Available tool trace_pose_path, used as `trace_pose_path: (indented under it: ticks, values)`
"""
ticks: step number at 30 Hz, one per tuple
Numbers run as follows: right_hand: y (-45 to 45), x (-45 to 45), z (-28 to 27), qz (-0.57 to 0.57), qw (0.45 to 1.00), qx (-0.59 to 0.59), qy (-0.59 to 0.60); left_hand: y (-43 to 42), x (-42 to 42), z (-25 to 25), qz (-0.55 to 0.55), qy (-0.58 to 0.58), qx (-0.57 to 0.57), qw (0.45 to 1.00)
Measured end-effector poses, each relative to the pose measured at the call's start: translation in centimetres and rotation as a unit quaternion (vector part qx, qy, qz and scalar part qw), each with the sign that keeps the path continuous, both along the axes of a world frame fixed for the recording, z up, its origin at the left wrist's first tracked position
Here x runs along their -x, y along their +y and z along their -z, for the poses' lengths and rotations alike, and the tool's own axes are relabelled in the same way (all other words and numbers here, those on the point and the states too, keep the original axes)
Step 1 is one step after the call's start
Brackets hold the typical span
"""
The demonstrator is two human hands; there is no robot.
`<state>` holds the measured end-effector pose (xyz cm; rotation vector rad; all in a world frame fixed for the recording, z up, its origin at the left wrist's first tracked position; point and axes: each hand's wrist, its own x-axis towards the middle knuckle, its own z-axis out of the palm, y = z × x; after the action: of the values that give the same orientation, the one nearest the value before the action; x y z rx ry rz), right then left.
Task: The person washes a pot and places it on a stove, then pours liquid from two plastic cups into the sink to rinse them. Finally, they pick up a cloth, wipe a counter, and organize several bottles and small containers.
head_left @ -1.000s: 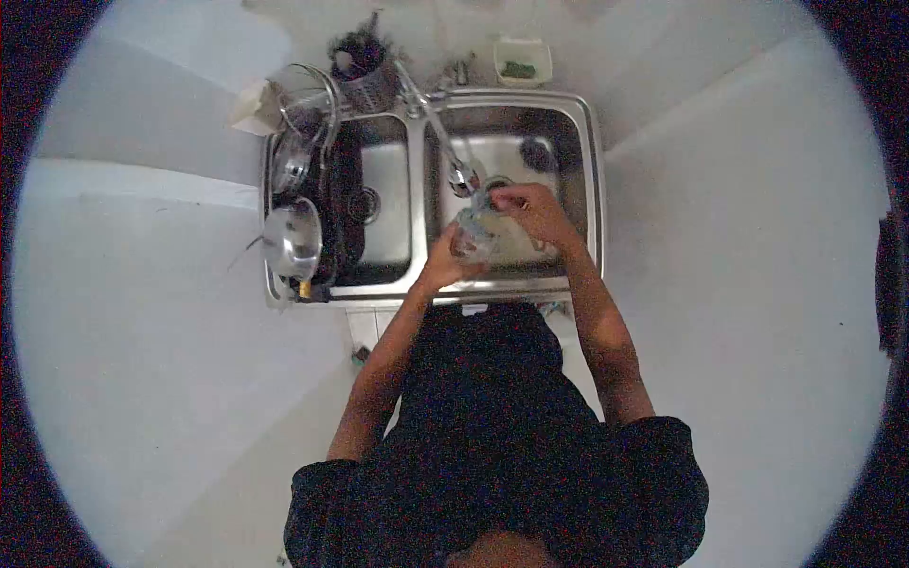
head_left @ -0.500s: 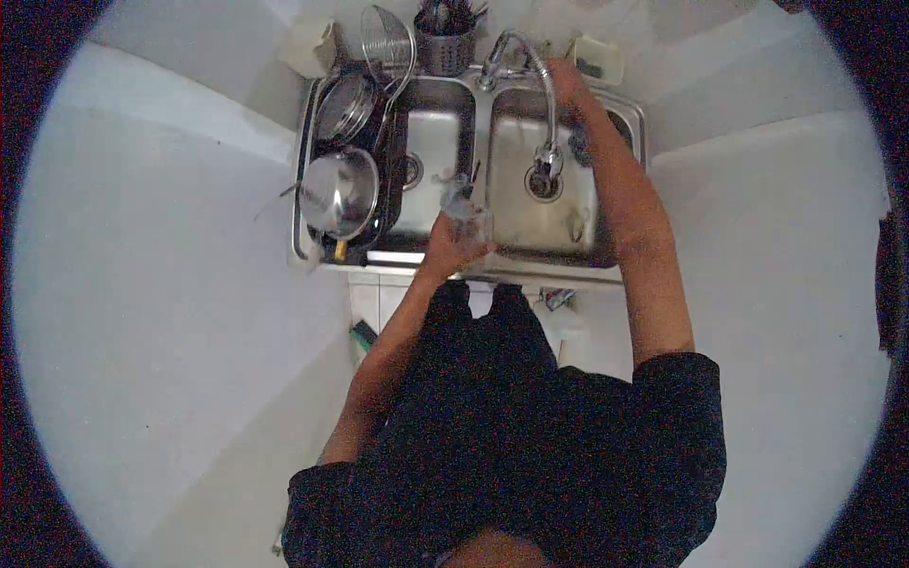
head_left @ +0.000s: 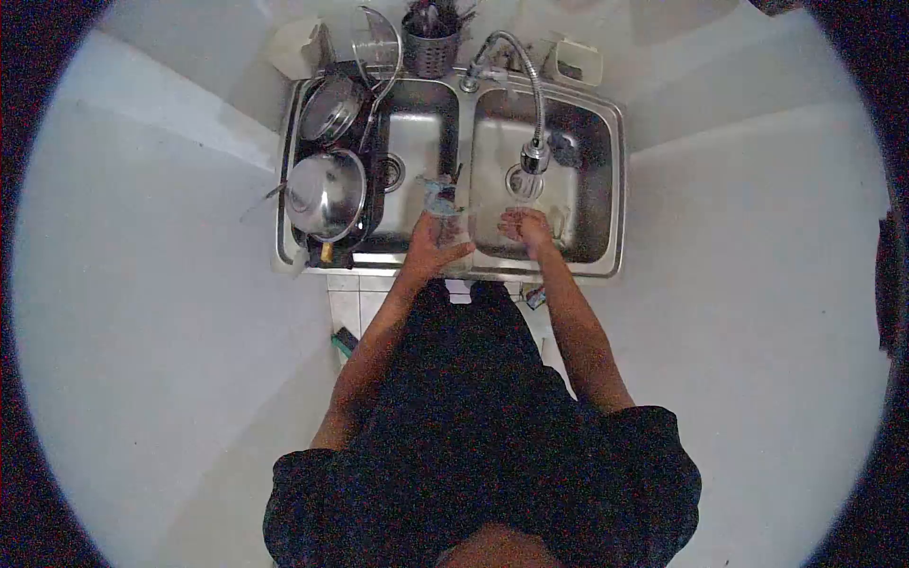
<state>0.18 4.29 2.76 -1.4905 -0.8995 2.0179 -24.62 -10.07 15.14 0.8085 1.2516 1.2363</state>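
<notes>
My left hand [head_left: 431, 248] is wrapped around a clear container [head_left: 443, 201] with a bluish, patterned upper part, held over the divider at the front of the double sink. Its exact kind is hard to make out. A thin dark piece sticks up beside its top. Over the right basin [head_left: 597, 213], my right hand [head_left: 526, 227] has its fingers stretched out and holds nothing. It is just below the faucet head [head_left: 535, 157], from which water appears to run toward the drain. Close to its right side lies a small, see-through, looped thing [head_left: 561, 223] on the basin floor.
Pots and lids, among them a metal bowl [head_left: 322, 194], crowd a dark rack on the sink's left side. A wire strainer [head_left: 377, 45] leans behind them. A utensil holder [head_left: 432, 57] and a pale soap tray [head_left: 578, 62] stand along the back. A dark scrubber [head_left: 565, 149] lies in the right basin.
My right hand has come from behind the faucet down to the front of the right basin, under the faucet head. Water now appears to flow. The left hand keeps hold of the clear container.
</notes>
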Motion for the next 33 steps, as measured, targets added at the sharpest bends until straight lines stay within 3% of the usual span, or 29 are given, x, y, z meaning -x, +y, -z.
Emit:
trace_pose_path:
  ticks: [1,4,7,10,12,13,16,19,20,21,22,25,28,31,33]
  values:
    - [-0.8,1.3,-2.1,0.006,1.0,-0.007,-0.021,0.1,0.0,0.3,0.01,-0.003,0.001,1.0]
    - [0.5,3.1,-2.3,0.156,0.981,0.04,0.107,0.3,0.1,-1.2,0.018,0.001,0.03,0.999]
    - [2.2,4.6,-3.1,0.272,0.918,0.116,0.266,0.5,-0.1,-2.6,-0.007,-0.021,-0.005,1.0]
    - [3.1,5.2,-4.9,0.226,0.93,0.064,0.281,0.6,0.4,-1.6,-0.005,-0.016,-0.014,1.0]
    - [3.6,5.1,-5.2,0.158,0.985,-0.065,0.029,0.4,0.4,-1.4,-0.013,-0.015,0.002,1.0]
    - [3.9,5.0,-5.4,0.116,0.98,-0.13,-0.1,0.3,0.5,-1.3,-0.019,-0.014,0.01,1.0]
    - [4.6,3.1,-8.9,0.141,0.873,-0.385,-0.263,0.4,0.4,-1.6,-0.036,-0.041,0.013,0.998]
    - [4.2,4.2,-16.3,0.088,0.875,-0.442,-0.179,0.5,0.6,0.4,-0.031,-0.059,0.046,0.997]
    - [4.5,4.5,-17.7,0.014,0.844,-0.488,-0.223,0.6,0.4,-0.1,-0.044,0.003,0.033,0.998]
    - [5.0,4.8,-18.8,-0.059,0.804,-0.529,-0.264,0.7,0.1,-0.2,-0.051,-0.021,0.032,0.998]
    - [5.6,4.6,-19.2,-0.132,0.756,-0.564,-0.305,0.9,-0.2,-0.3,-0.057,-0.045,0.03,0.997]
    - [7.7,2.7,-19.0,-0.208,0.713,-0.584,-0.327,1.4,-0.5,0.1,-0.059,-0.038,0.025,0.997]
    - [9.4,1.6,-20.9,-0.263,0.687,-0.582,-0.346,1.4,-1.0,-0.7,-0.063,-0.032,0.03,0.997]
    - [12.6,0.4,-18.9,-0.313,0.648,-0.572,-0.394,0.8,-1.6,-0.2,-0.078,-0.004,0.04,0.996]
    - [13.6,0.2,-18.5,-0.307,0.645,-0.602,-0.359,0.6,-2.4,-0.1,-0.091,-0.001,0.05,0.995]
